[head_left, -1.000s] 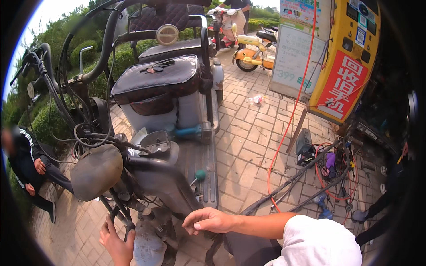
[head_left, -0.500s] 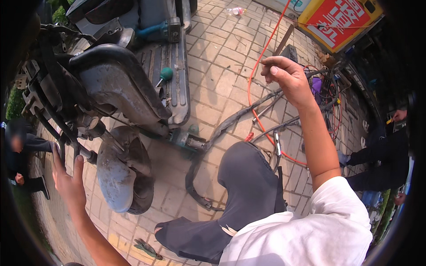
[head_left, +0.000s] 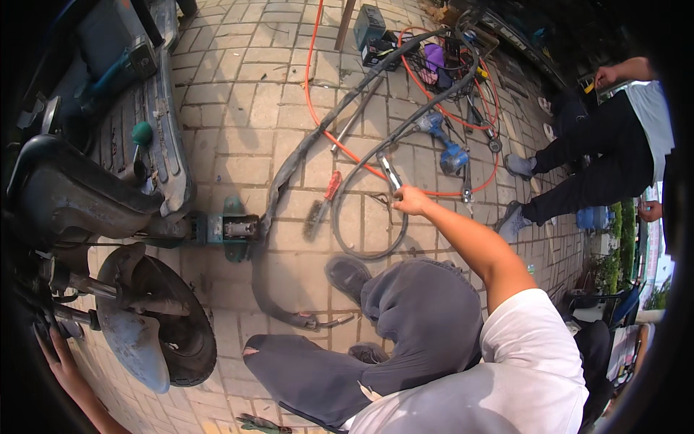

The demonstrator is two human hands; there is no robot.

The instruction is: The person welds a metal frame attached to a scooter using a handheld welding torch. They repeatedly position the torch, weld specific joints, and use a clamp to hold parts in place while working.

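My right hand (head_left: 413, 202) reaches down to the brick paving, its fingers closed on the near end of a slim silver and black hand tool (head_left: 390, 171). That tool lies beside a looped black hose (head_left: 337, 210); its exact kind is unclear. At the far left, my left hand (head_left: 65, 362) has its fingers stretched out and apart, close to the dark front end of a scooter. Whether the fingertips touch it is hard to see. Near that hand are the scooter's front wheel (head_left: 196, 333) and its scuffed grey-blue mudguard (head_left: 137, 340).
A green jack (head_left: 233, 230) stands by the scooter. A green ball-handled screwdriver (head_left: 142, 134) rests on the footboard. On the paving lie a red-handled wire brush (head_left: 327, 195), a blue power tool (head_left: 453, 155), an orange hose (head_left: 309, 94) and tangled cables. Another person (head_left: 585, 166) stands at right.
My right hand has come down from its raised pinch to the silver and black tool. The view has swung right, so the scooter and my left hand now sit farther left.
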